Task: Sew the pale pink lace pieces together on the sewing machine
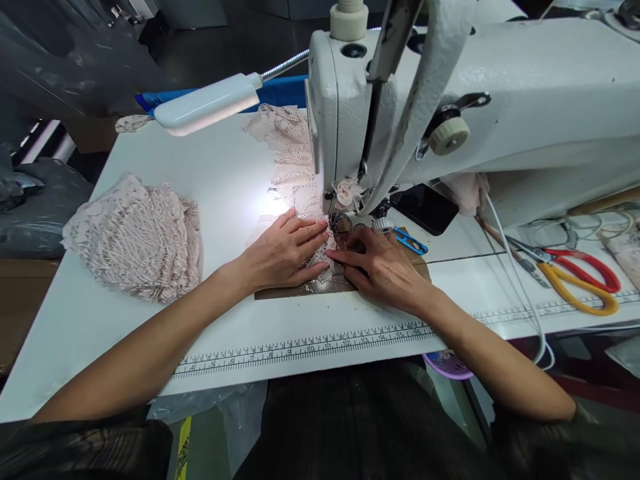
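A strip of pale pink lace [293, 177] runs across the white table and under the presser foot [341, 223] of a white sewing machine [500, 100]. My left hand [285, 253] lies flat on the lace just left of the foot, fingers stretched out together. My right hand [380, 267] rests just right of the needle, its fingertips pressing the lace edge against the plate; it grips nothing that I can see.
A stack of the same lace pieces [135, 240] lies at the left. A lamp [205, 103] lights the needle area. Blue thread snips [410, 241], a black phone [425, 207] and red and yellow scissors [580, 277] lie at the right. A printed ruler [300, 350] follows the table's front edge.
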`<state>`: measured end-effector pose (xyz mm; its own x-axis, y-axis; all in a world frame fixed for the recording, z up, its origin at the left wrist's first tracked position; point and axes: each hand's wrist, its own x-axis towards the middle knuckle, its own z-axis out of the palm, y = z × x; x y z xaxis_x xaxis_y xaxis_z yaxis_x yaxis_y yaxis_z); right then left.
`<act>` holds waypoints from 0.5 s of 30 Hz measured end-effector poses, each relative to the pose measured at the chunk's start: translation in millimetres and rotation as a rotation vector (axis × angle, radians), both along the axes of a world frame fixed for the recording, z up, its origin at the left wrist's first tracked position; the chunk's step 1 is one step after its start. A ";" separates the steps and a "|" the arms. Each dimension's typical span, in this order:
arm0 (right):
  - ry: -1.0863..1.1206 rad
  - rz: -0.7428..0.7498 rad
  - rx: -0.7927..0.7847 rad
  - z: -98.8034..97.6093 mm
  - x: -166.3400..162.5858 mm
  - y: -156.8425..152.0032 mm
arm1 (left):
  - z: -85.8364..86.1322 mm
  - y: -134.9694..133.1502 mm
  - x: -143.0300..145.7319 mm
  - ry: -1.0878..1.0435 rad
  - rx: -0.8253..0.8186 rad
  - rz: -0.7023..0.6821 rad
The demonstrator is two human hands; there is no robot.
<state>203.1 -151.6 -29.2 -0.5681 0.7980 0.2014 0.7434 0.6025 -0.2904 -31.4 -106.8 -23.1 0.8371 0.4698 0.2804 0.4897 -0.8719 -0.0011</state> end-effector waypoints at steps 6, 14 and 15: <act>0.019 0.001 -0.024 2.0 -0.4 -0.5 | -0.7 -0.1 -2.3 0.008 0.031 -0.009; 0.039 -0.004 0.000 0.2 -0.5 -2.7 | -2.4 -0.3 -1.0 -0.024 0.050 -0.029; 0.038 -0.008 -0.002 0.2 -0.4 -3.1 | -2.1 -1.2 -1.0 -0.019 0.048 -0.028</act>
